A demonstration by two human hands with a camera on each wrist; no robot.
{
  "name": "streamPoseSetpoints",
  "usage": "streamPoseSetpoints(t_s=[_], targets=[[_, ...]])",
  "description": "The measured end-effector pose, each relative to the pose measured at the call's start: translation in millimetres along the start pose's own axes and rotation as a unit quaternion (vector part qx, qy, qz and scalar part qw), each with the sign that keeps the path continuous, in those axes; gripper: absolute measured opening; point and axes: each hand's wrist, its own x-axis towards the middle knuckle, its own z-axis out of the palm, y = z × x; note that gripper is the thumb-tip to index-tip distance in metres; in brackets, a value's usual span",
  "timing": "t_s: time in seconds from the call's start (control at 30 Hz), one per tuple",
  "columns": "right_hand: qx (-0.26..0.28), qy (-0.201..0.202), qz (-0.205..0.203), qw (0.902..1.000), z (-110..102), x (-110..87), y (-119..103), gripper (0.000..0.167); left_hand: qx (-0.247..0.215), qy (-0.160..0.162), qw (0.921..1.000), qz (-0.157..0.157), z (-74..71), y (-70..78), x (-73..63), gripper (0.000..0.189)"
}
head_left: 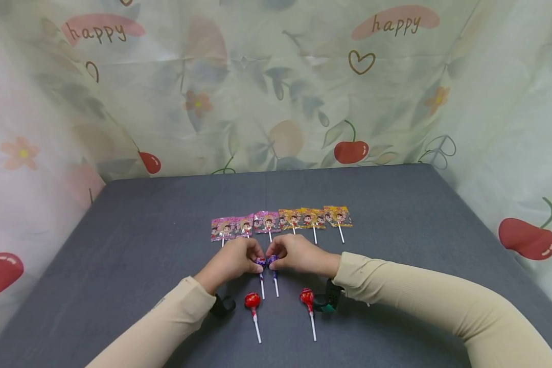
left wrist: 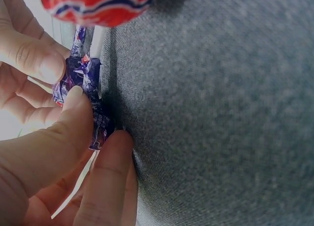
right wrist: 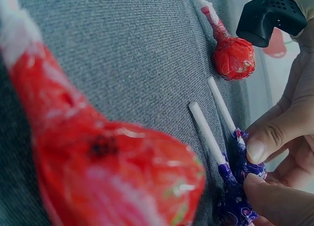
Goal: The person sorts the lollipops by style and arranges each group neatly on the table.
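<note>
Near the middle of the table, my left hand pinches the purple-wrapped head of a lollipop between thumb and fingers. Close beside it, my right hand pinches a second purple lollipop by its head. The two heads are side by side, and their white sticks point toward me. In the right wrist view the heads of this lollipop and the other one are partly covered by fingertips. Two red-wrapped lollipops lie nearer me, one on the left and one on the right.
Behind my hands runs a row of flat-wrapped lollipops, pink ones on the left and yellow ones on the right. They lie on a dark grey table. A printed curtain encloses the back and sides. A white stick tip shows beneath the right sleeve.
</note>
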Motion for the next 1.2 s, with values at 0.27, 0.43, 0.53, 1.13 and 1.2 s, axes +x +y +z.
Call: streamPoseSetpoints(t_s=[0.27,0.43,0.53,1.13,1.2], targets=[[0.014,-0.004,-0.006,0.9999,-1.5,-1.7,-0.3,0.02,0.002,-0.006,1.0,-0.004,-0.7,0.6,0.8,0.015],[0.014,-0.005,-0.01,0.9998,-2.0,-2.0,-0.5,0.021,0.004,-0.004,1.0,-0.003,-0.6,0.2,1.3,0.015],[0.015,-0.005,-0.009,0.9998,-2.0,-2.0,-1.2,0.022,0.003,-0.004,1.0,-0.005,-0.5,-0.1,1.2,0.016],[0.022,-0.01,-0.006,0.9997,-2.0,0.3,0.5,0.025,0.003,-0.008,0.9999,0.008,-3.1,1.4,-2.0,0.015],[0.022,-0.01,-0.008,0.9997,-2.1,0.5,0.9,0.025,-0.001,-0.008,1.0,0.001,-2.3,1.3,-1.1,0.015]])
